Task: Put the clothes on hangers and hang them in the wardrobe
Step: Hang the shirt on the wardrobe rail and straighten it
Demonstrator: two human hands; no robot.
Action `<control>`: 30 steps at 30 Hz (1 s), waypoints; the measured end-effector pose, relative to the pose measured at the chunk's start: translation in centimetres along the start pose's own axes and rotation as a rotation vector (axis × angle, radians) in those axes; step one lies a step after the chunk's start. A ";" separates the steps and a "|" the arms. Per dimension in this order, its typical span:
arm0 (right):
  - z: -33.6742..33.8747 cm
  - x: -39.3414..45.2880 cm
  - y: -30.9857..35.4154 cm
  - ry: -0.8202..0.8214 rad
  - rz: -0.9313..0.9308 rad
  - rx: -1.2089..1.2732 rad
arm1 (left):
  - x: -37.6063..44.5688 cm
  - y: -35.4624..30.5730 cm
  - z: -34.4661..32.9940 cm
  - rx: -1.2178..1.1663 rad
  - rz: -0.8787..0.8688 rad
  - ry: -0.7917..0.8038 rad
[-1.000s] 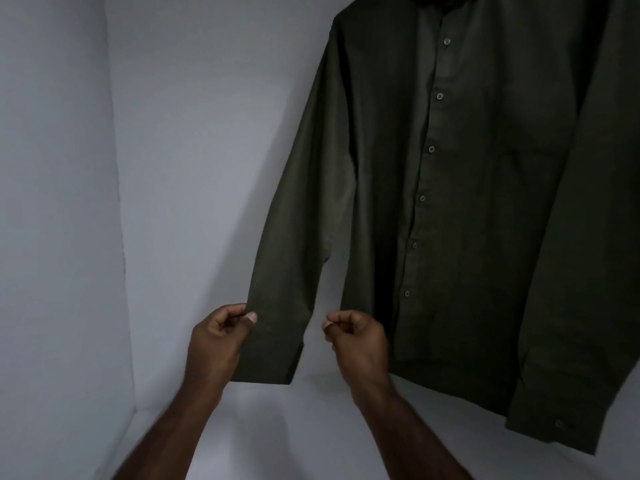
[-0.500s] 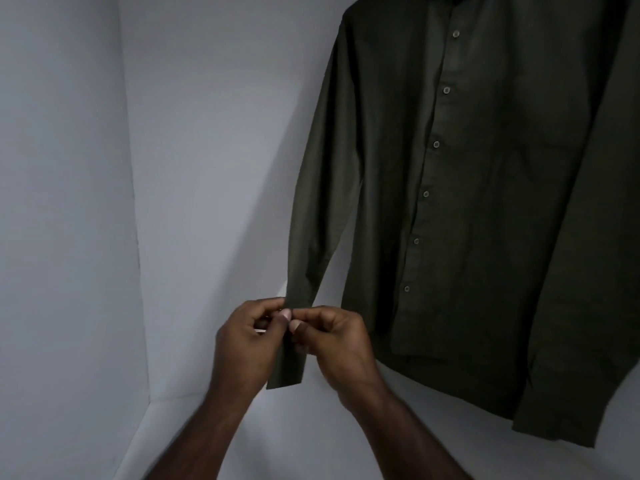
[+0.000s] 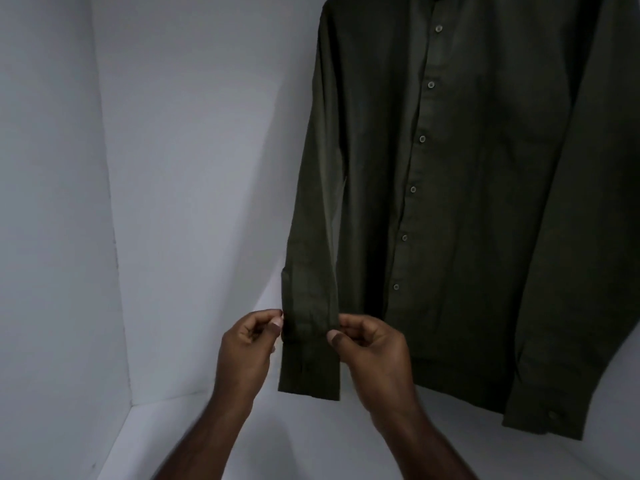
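A dark olive long-sleeved button shirt (image 3: 467, 202) hangs inside the white wardrobe, front facing me, its top and hanger cut off by the frame. Its left sleeve (image 3: 311, 254) drops straight down to a cuff near the wardrobe floor. My left hand (image 3: 247, 344) pinches the sleeve's left edge just above the cuff. My right hand (image 3: 369, 344) pinches the sleeve's right edge at the same height, so the cuff is stretched flat between them. The other sleeve (image 3: 571, 358) hangs loose at the right.
White wardrobe walls stand at the left (image 3: 52, 237) and back (image 3: 194, 168). The white wardrobe floor (image 3: 311, 441) lies just under the cuff and hem.
My hands, close together on the folded sleeve half a second ago, have moved apart to its two edges. The sleeve now hangs flatter and straighter beside the shirt body.
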State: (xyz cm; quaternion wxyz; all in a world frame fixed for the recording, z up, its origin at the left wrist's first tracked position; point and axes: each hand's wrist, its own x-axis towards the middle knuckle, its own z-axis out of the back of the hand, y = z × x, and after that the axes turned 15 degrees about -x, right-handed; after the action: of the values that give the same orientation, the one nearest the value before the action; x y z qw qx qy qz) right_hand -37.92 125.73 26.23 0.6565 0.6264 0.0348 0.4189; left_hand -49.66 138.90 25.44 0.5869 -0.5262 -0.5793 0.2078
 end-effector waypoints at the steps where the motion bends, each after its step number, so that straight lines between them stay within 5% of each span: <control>1: 0.7 0.0 -0.3 -0.009 -0.017 0.013 | 0.0 0.6 -0.1 -0.017 0.077 0.015; 7: 3.8 0.6 -1.8 -0.022 -0.124 0.043 | -1.8 2.9 -1.8 -0.241 0.479 0.328; 30: 9.9 3.0 -5.8 -0.228 -0.161 -0.266 | -4.0 3.5 -7.5 -0.211 0.489 0.429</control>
State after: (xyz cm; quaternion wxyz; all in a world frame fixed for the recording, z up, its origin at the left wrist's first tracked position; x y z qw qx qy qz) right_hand -27.39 120.48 24.86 0.7647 0.5725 -0.0458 0.2923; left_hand -42.60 133.91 22.29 0.5704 -0.7389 -0.3178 0.1659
